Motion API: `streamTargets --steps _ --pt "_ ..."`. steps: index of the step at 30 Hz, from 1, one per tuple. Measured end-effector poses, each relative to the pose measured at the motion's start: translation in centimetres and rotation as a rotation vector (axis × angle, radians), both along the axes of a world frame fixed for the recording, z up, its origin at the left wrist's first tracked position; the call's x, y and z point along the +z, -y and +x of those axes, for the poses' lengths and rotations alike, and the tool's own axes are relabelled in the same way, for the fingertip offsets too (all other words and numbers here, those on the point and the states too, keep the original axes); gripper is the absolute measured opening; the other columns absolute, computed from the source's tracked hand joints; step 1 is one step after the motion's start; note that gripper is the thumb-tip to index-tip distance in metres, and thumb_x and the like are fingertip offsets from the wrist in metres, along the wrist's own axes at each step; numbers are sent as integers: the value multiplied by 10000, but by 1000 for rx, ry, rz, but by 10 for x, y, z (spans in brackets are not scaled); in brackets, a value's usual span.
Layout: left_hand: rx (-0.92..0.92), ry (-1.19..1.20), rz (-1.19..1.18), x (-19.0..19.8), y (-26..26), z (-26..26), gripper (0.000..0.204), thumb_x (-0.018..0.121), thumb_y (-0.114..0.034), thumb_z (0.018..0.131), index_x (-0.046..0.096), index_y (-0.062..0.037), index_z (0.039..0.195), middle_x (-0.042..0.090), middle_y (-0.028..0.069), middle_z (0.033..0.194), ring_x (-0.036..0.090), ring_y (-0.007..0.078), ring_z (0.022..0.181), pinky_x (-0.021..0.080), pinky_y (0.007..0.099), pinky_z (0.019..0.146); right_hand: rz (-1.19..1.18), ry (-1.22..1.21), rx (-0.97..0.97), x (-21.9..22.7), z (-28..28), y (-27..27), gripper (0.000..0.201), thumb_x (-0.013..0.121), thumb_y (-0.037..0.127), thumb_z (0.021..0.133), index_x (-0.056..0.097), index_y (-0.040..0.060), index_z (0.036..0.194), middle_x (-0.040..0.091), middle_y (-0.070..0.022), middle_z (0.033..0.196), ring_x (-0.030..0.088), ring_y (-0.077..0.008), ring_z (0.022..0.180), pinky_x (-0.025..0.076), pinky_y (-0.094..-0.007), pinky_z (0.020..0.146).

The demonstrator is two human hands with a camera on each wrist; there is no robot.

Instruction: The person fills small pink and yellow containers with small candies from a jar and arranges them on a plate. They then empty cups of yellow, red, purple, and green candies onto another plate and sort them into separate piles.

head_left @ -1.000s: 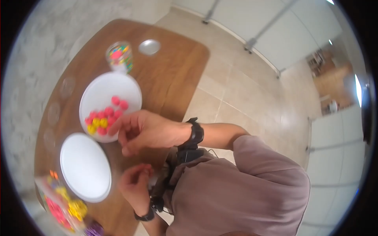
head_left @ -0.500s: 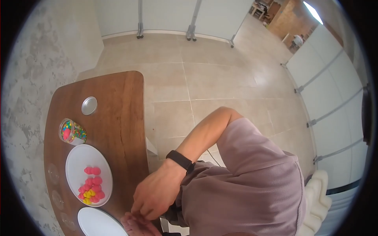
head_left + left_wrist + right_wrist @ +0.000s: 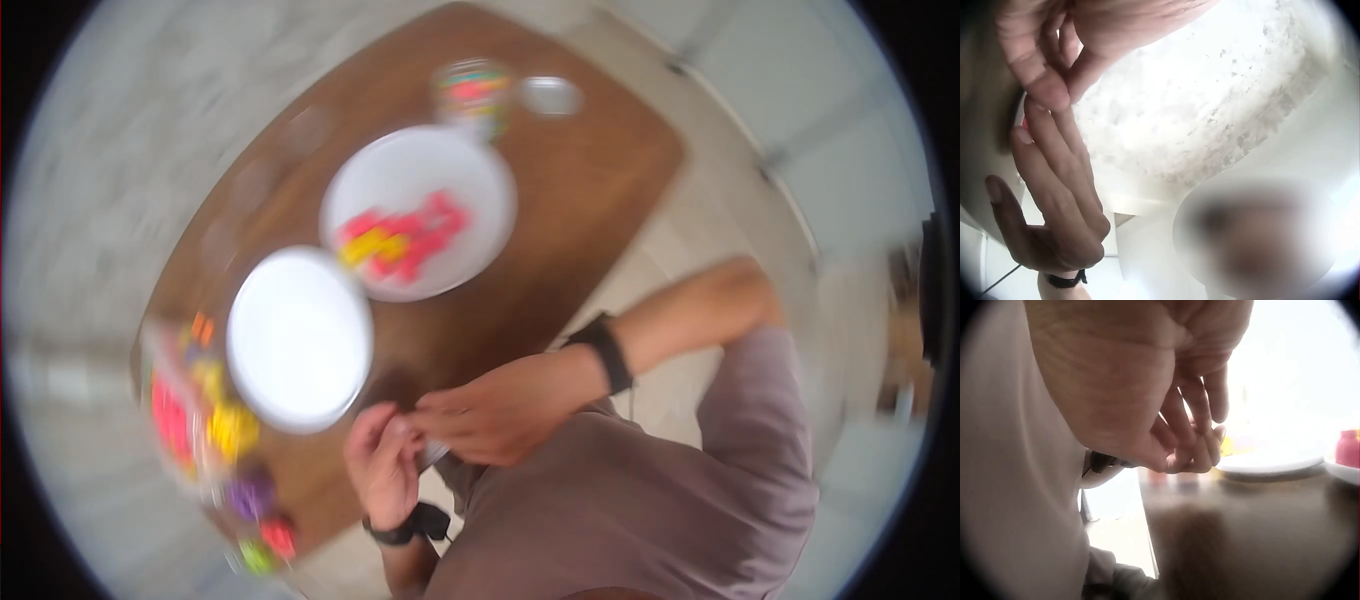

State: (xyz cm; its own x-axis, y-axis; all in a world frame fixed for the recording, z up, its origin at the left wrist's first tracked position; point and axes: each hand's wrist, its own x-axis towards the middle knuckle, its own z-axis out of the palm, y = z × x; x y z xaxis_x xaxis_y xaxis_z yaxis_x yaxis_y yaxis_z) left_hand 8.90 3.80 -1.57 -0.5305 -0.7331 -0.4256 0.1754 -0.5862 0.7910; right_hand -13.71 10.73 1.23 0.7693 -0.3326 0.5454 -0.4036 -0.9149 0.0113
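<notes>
My left hand [image 3: 385, 470] and right hand [image 3: 500, 415] meet at the fingertips by the table's near edge. The left wrist view has my left hand [image 3: 1110, 31] above, its fingertips at those of my right hand [image 3: 1057, 194]. A sliver of something red [image 3: 1025, 122] shows between the fingertips; I cannot tell which hand holds it. The right wrist view shows my right palm large, the left fingers bent beneath it. A white plate [image 3: 300, 340] lies beyond the left hand. Farther off, another white plate [image 3: 470, 165] bears several pink pieces [image 3: 430, 230] and yellow pieces [image 3: 372, 245].
An open jar [image 3: 472, 95] of colourful bits stands behind the far plate, beside a round silvery lid [image 3: 552, 96]. Along the table's left end are a clear bag [image 3: 175, 415] of pink pieces and yellow [image 3: 232, 430], purple [image 3: 250, 492], red [image 3: 279, 537] and green items [image 3: 256, 556].
One second ago the hands were apart; by half a second ago they had met, and they remain together. The head view has swung right and back, bringing the table's left end into view again.
</notes>
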Motion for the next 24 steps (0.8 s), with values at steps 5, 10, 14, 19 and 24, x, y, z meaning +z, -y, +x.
streamTargets --steps 5,10,14,19,24 --pt "165 20 33 5 1 19 163 694 1 940 669 16 1100 706 83 896 662 136 725 552 254 657 -38 -352 -44 10 15 28 344 607 255 792 758 -34 903 705 -214 1097 621 -351 1117 454 -456 1047" --pt "229 135 -72 3 5 31 155 736 2 916 673 50 1050 706 81 863 663 124 746 560 261 672 27 -349 40 13 31 47 369 592 228 803 747 -60 975 685 -222 1203 573 -392 1267 446 -483 1106" --pt "205 90 -94 5 12 39 118 709 -25 947 675 38 1040 708 70 877 643 99 733 529 240 656 77 -272 38 11 40 57 389 598 239 777 748 -63 971 700 -224 1142 600 -394 1224 461 -495 1095" --pt "136 -100 87 8 18 45 149 663 -98 998 684 5 1103 710 41 897 646 94 742 468 208 630 183 -261 36 0 39 52 355 597 223 823 752 -46 994 666 -208 1261 557 -386 1297 455 -489 1111" --pt "143 -233 195 4 21 47 187 636 -100 1013 657 25 1150 702 62 955 673 91 763 490 181 605 269 -205 -13 -8 35 50 332 591 201 866 755 -35 1033 588 -170 1418 470 -326 1402 421 -460 1149"
